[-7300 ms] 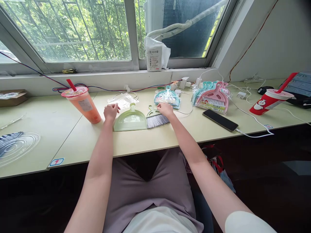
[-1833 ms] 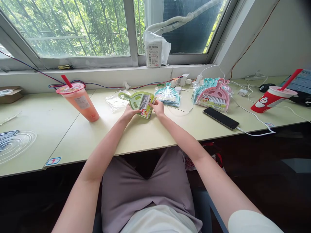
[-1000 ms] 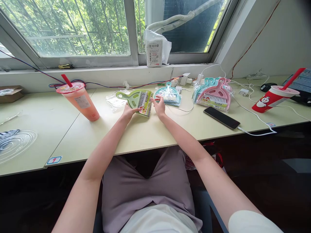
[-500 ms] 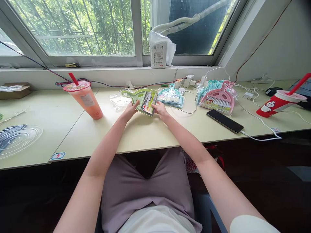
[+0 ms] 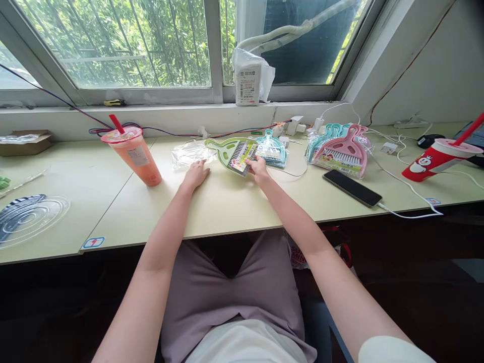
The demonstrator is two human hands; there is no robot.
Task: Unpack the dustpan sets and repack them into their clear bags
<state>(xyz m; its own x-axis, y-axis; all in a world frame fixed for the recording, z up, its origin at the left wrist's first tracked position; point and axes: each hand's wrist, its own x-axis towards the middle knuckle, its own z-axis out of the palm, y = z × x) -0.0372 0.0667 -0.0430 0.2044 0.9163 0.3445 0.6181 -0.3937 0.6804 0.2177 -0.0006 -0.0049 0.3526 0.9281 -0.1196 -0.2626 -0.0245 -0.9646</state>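
Observation:
My right hand (image 5: pixel 258 169) grips the wide end of a green mini dustpan and brush set (image 5: pixel 230 153), its thumb over the printed label. The set is tilted, with its handle pointing left. My left hand (image 5: pixel 196 174) is off the set, low over the table with fingers stretched out, at the near edge of some crumpled clear plastic bags (image 5: pixel 192 153). Right behind the green set lies a light blue dustpan and brush set (image 5: pixel 271 148). Farther right, pink (image 5: pixel 343 152) and teal sets (image 5: pixel 328 133) lie overlapping in a pile.
A tall cup of orange drink (image 5: pixel 133 155) stands left of my left hand. On the right are a phone (image 5: pixel 352 188) on a white cable and a red cup (image 5: pixel 434 160). Plugs and wires (image 5: pixel 295 126) run along the wall. A cardboard box (image 5: pixel 24 143) sits far left.
My left hand has let go of the green set and moved left and down toward the plastic bags. My right hand has carried the set slightly right.

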